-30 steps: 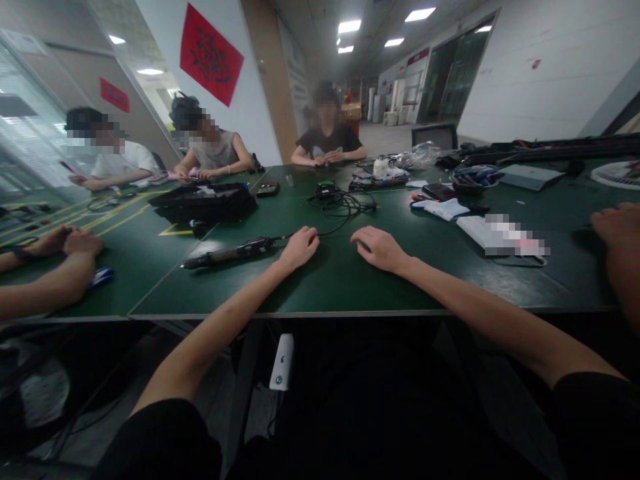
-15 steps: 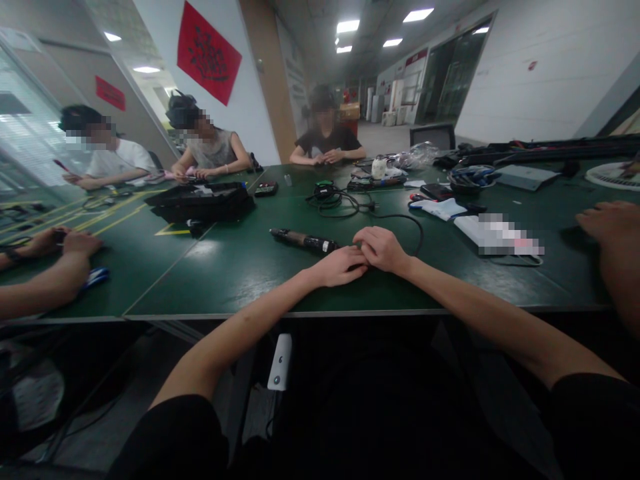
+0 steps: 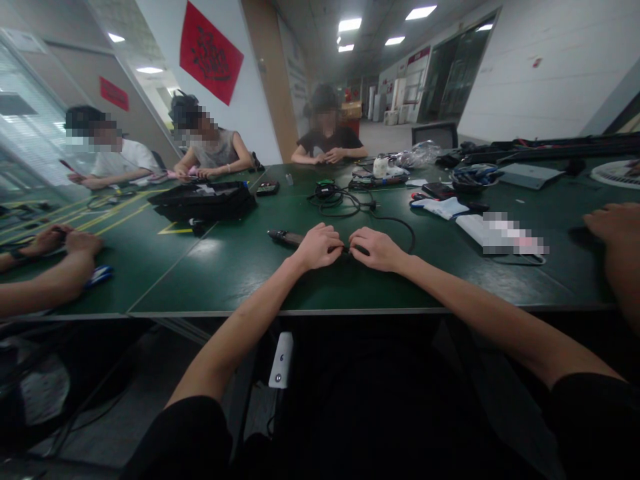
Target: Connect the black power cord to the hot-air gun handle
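Note:
A dark electric screwdriver (image 3: 286, 238) with a brownish grip lies on the green table, its tip pointing left. My left hand (image 3: 320, 247) is closed around its rear end, covering most of the body. Right beside it, my right hand (image 3: 376, 249) pinches the end of the black cable (image 3: 409, 228) where it meets the tool. A small dark bit shows between the two sets of fingertips; whether plug and tool are joined there is hidden. From my right hand the cable curves back towards a coil.
Behind my hands lies a coiled black cable (image 3: 333, 193). A black tray (image 3: 205, 201) sits left, white gloves (image 3: 443, 207) and a white packet (image 3: 483, 230) right. A co-worker's hands (image 3: 75, 243) are at the left; another person's hand (image 3: 607, 223) rests at the right.
My left hand has moved up and left onto the screwdriver's rear end. My hands, overlapping before, are now slightly apart. My right hand has shifted a little, fingers pinching at the cable end.

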Available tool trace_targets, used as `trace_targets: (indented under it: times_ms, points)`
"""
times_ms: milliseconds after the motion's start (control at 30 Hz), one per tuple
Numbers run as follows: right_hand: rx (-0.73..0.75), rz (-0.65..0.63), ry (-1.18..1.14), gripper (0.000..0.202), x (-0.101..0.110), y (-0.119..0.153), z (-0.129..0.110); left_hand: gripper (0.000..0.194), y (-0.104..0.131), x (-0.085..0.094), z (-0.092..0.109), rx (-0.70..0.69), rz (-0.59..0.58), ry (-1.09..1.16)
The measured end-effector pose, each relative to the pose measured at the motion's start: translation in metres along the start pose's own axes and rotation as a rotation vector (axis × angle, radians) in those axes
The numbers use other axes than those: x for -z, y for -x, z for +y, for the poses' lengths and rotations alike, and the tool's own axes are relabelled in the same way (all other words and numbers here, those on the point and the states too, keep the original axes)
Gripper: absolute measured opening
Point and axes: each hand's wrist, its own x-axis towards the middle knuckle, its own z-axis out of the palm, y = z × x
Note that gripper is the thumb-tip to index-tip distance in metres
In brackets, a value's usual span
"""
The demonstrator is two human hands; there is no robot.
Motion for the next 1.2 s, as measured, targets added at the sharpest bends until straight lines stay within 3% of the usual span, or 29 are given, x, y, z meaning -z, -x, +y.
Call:
trace_targets:
  times_ms: [467,700,833,1200]
  points:
    - [-0.012,-0.041,-0.107,0.04,-0.004,-0.001,0.008,0.032,0.008,0.001,-0.012,0.096,0.14,0.006]
    - [-0.03,-0.035,-0.038,0.032,-0.005,0.003,0.014,0.02,0.01,0.001,-0.017,0.029,0.041,0.172]
    - [-0.068,-0.024,0.004,0.024,-0.003,0.004,0.014,0.03,0.012,-0.002,-0.018,0.007,-0.044,0.165]
    - [-0.106,0.028,-0.159,0.022,-0.003,0.002,0.008,0.032,0.01,-0.022,-0.026,0.055,-0.037,0.09]
